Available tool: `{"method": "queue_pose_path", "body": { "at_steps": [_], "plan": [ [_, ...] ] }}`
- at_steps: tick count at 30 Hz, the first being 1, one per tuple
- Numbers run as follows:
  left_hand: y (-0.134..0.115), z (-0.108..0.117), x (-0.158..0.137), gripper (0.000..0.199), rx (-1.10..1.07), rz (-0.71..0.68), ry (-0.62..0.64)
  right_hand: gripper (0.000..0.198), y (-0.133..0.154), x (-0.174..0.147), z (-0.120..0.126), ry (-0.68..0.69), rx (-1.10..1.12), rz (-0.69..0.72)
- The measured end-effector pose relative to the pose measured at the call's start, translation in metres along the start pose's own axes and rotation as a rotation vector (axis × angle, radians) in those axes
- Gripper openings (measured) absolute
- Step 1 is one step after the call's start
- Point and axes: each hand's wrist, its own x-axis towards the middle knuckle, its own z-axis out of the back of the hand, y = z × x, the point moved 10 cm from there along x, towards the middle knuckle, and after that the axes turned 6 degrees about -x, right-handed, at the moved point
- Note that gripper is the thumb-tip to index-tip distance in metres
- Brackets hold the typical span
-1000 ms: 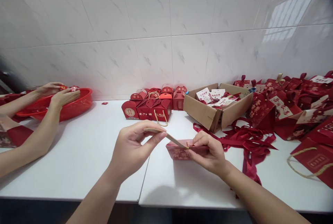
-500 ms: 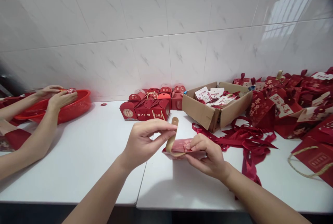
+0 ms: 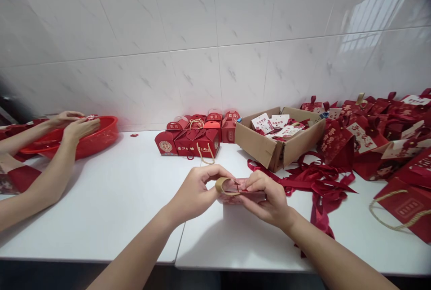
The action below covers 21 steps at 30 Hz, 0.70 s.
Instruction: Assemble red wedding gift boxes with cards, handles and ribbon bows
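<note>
One red box (image 3: 232,200) is between the two hands at the near side of the counter (image 3: 117,218); whether its base touches down is unclear. The right hand (image 3: 269,198) pinches its top edge, while the left hand (image 3: 195,191) has thumb and fingers closed on a gold strap (image 3: 220,186), bent into a loop above the box's left end. The strap looks springy, so a loosened left hand could let it flick open; squeezing hard with the right could crease the thin top. Loose ribbons (image 3: 318,186) lie near the right forearm, which could snag them in a sideways move.

Beyond, a carton (image 3: 259,144) holds white cards (image 3: 264,124) and red pieces. To its left stand smaller boxes (image 3: 198,144), their contents hidden. At far left, a co-worker's hands (image 3: 79,129) are over a red basin (image 3: 97,142), its inside not visible.
</note>
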Motion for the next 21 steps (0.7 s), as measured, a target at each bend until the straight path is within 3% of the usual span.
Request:
{"method": "queue_pose_path", "body": {
  "at_steps": [10, 21],
  "plan": [
    [0.0064, -0.0003, -0.0043, 0.013, -0.13, 0.052, -0.093, 0.026, 0.0033, 0.0024, 0.0041, -0.026, 0.031, 0.019],
    [0.0013, 0.0017, -0.0021, 0.019, -0.065, -0.034, -0.096, 0.029, 0.0005, -0.0011, 0.0013, 0.003, 0.032, 0.011]
  ]
}}
